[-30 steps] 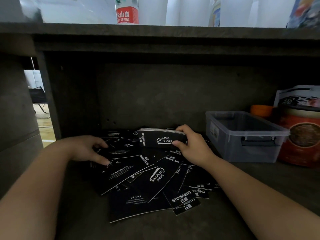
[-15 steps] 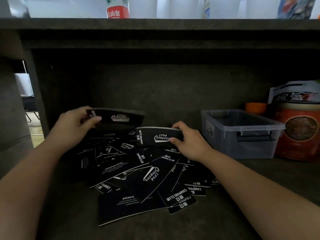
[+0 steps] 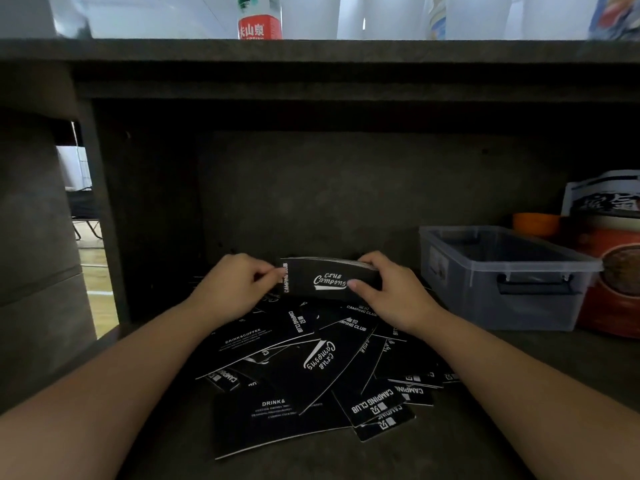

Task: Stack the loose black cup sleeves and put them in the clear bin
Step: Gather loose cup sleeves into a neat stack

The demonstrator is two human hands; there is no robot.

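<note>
Currently a small stack of sleeves (image 3: 325, 280) is held upright between both hands, just above the loose sleeves (image 3: 311, 368). The left hand (image 3: 235, 287) is curled at the stack's left end, with its fingertips pinching that edge, and the right hand (image 3: 388, 289) is wrapped round the right end, thumb on the printed face and fingers over the top edge. The stack appears to be squared up while more sleeves are added, and the task is judged to be at an early stage, since most sleeves are not yet gathered.

A slip is the main risk: the sleeves are thin, flat and probably slick, so if the pinch at either end is loosened, the stack could fan out or spill back onto the pile. A crooked stack might also catch on the rim of the clear bin (image 3: 502, 233).

Relative to the bin, the held stack is to the left and well apart from its near wall; the loose sleeves are spread on the shelf (image 3: 571, 358) left of and nearer than the bin. No sleeves can be seen inside the bin. An orange-red canister (image 3: 620, 289) stands just beside the bin on its right.
</note>
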